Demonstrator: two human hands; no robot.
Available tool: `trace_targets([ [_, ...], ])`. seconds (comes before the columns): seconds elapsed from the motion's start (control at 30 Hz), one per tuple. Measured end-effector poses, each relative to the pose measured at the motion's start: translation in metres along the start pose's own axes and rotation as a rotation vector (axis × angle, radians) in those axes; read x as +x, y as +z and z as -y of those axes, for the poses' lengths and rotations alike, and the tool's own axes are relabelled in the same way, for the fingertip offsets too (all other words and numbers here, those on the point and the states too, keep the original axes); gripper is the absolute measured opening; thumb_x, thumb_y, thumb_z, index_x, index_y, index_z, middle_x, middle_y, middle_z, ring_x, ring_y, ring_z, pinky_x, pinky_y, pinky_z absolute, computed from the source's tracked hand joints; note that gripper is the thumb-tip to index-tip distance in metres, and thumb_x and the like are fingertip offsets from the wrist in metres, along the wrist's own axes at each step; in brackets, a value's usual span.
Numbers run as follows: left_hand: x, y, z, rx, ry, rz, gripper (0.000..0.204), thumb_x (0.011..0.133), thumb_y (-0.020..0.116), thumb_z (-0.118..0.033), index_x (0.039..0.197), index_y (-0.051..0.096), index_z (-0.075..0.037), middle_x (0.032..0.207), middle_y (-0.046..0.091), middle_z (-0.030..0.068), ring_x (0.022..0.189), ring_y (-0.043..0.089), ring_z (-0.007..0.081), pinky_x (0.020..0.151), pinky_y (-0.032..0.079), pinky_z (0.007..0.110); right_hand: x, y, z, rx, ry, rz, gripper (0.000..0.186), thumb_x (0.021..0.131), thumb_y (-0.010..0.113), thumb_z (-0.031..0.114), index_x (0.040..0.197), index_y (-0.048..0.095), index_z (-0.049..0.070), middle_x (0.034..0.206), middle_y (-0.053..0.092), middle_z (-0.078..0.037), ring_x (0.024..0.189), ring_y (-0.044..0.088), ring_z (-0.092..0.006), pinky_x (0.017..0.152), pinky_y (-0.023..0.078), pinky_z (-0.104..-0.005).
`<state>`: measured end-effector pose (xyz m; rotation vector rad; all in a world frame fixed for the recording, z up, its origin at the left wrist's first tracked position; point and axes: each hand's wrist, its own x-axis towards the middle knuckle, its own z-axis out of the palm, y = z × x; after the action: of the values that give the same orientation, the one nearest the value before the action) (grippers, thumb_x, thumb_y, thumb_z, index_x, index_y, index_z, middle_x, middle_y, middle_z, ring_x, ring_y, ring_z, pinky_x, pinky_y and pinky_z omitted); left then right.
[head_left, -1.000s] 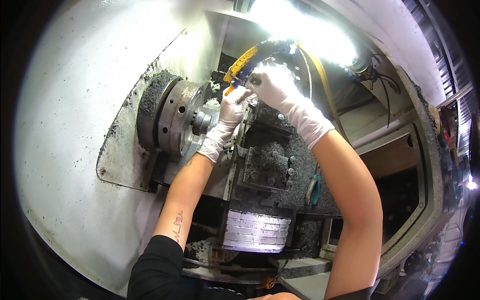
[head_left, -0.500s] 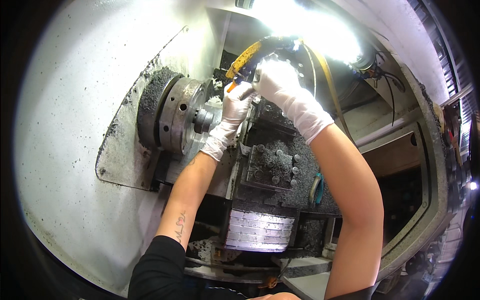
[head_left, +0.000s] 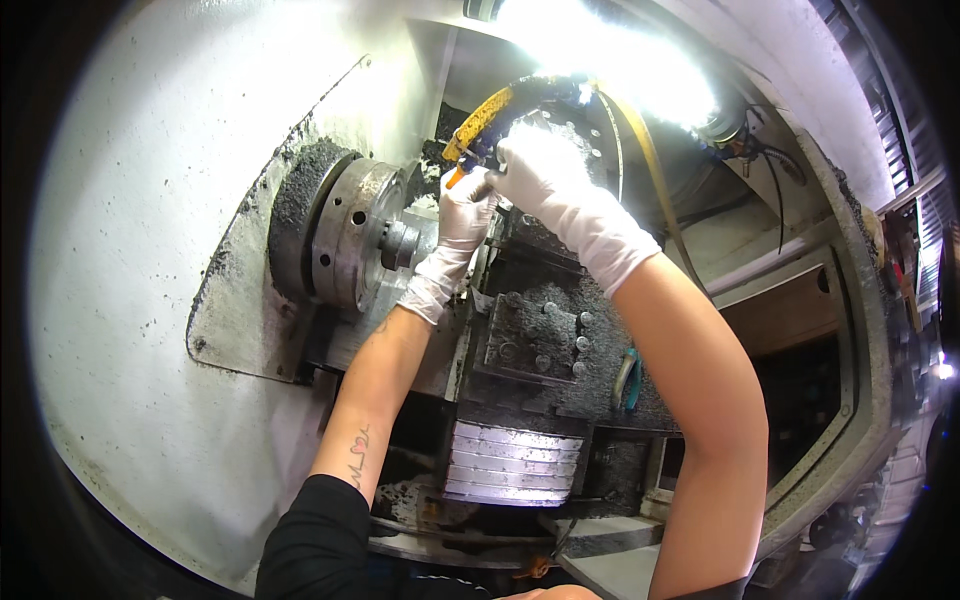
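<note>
While the chuck (head_left: 345, 232) is sitting idle at left, caked in dark swarf, the left hand (head_left: 462, 215) is pinching the orange nozzle tip (head_left: 455, 178), fingers closed on it. Right hand (head_left: 545, 170) is gripping the yellow segmented hose (head_left: 487, 110) just above, beside the turret (head_left: 535, 335). Hose is looking light, bendable, probably oily; best held near the tip.

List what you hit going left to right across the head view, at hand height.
White machine wall → chip-caked round chuck → left hand in a white glove → right hand in a white glove → black cables → enclosure frame.
</note>
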<state>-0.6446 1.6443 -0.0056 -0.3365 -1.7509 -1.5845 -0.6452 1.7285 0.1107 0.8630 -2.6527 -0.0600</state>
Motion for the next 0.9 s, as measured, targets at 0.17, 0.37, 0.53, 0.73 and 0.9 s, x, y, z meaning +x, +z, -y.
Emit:
trace_targets([
  [0.17,0.001,-0.004,-0.011,0.024,0.054,0.092,0.014,0.067,0.061,0.002,0.079,0.054,0.0,0.073,0.053,0.0065,0.067,0.051,0.0187,0.064,0.04,0.027,0.0,-0.006,-0.015,0.001,-0.185,0.09,0.013,0.072,0.053,0.016,0.075,0.059,0.004,0.071,0.057,-0.012,0.066,0.056,-0.0265,0.06,0.045,-0.0344],
  [0.37,0.001,-0.002,-0.001,-0.076,0.023,0.073,0.01,0.068,0.061,-0.005,0.077,0.058,-0.002,0.071,0.057,0.0062,0.067,0.053,0.0173,0.068,0.04,0.028,0.002,0.009,0.001,0.011,0.028,-0.117,0.015,0.073,0.047,0.013,0.069,0.058,0.004,0.066,0.057,-0.014,0.062,0.056,-0.0266,0.058,0.045,-0.0339],
  [0.53,-0.001,-0.002,0.01,0.088,-0.062,-0.001,0.015,0.066,0.065,-0.012,0.079,0.06,-0.008,0.069,0.058,0.0037,0.069,0.051,0.0189,0.07,0.038,0.031,0.001,0.005,-0.009,0.03,-0.003,-0.048,0.019,0.069,0.057,0.022,0.072,0.057,0.004,0.069,0.057,-0.013,0.065,0.056,-0.0254,0.061,0.045,-0.0338],
  [0.73,0.0,-0.003,0.007,0.062,-0.023,0.05,0.014,0.066,0.064,-0.01,0.079,0.06,-0.007,0.069,0.059,0.0045,0.071,0.052,0.0189,0.068,0.041,0.03,0.001,0.009,-0.006,-0.042,0.02,-0.06,0.022,0.066,0.059,0.02,0.074,0.054,0.001,0.07,0.056,-0.014,0.066,0.056,-0.0253,0.062,0.045,-0.0334],
  [0.9,0.001,-0.004,0.009,0.066,0.046,0.056,0.012,0.067,0.061,-0.005,0.079,0.059,-0.006,0.07,0.059,0.0057,0.07,0.053,0.02,0.069,0.041,0.03,-0.004,0.001,-0.01,0.125,-0.073,0.064,0.017,0.067,0.059,0.019,0.073,0.054,0.004,0.068,0.056,-0.011,0.066,0.056,-0.0257,0.061,0.045,-0.0329],
])
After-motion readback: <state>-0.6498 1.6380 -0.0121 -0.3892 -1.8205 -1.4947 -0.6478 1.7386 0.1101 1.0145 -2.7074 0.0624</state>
